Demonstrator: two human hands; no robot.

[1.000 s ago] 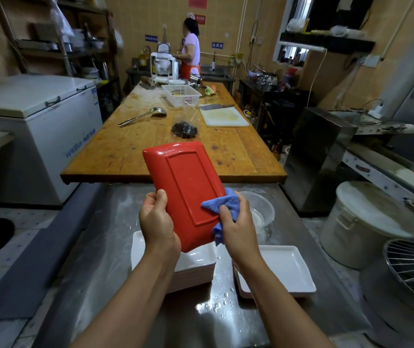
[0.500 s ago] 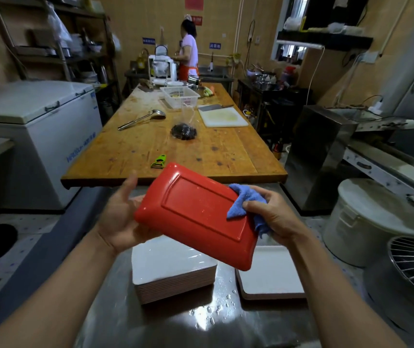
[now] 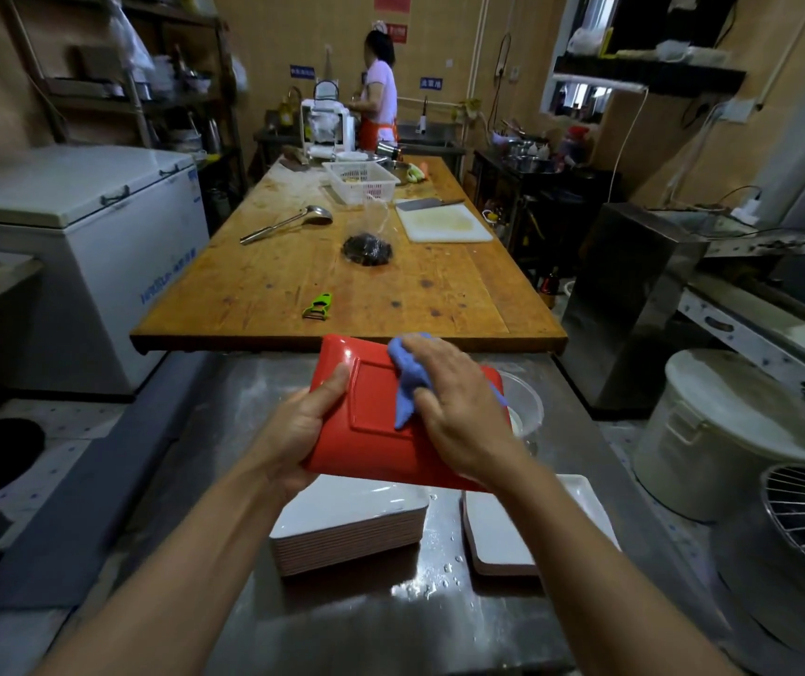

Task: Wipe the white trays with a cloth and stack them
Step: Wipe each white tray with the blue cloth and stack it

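I hold a tray [image 3: 371, 431] with its red underside up, above the steel counter [image 3: 342, 622]. My left hand [image 3: 303, 426] grips its left edge, thumb on top. My right hand [image 3: 449, 407] presses a blue cloth [image 3: 408, 383] flat against the red underside, fingers spread over the cloth. Below the tray sits a stack of white trays [image 3: 347, 524] with brown-red edges. A single white tray [image 3: 498, 539] lies to the right of the stack, partly hidden by my right forearm.
A clear bowl [image 3: 522, 407] sits behind the held tray. Water drops [image 3: 430, 583] lie on the counter. A long wooden table [image 3: 342, 280] beyond carries a green peeler [image 3: 317, 307], ladle, basket and cutting board. A person stands at the far end. A white bucket [image 3: 732, 431] stands right.
The tray has turned from tilted on its corner to lying nearly level. My right hand slid the cloth from the tray's right edge onto the middle of its underside. My left hand closed round the left edge.
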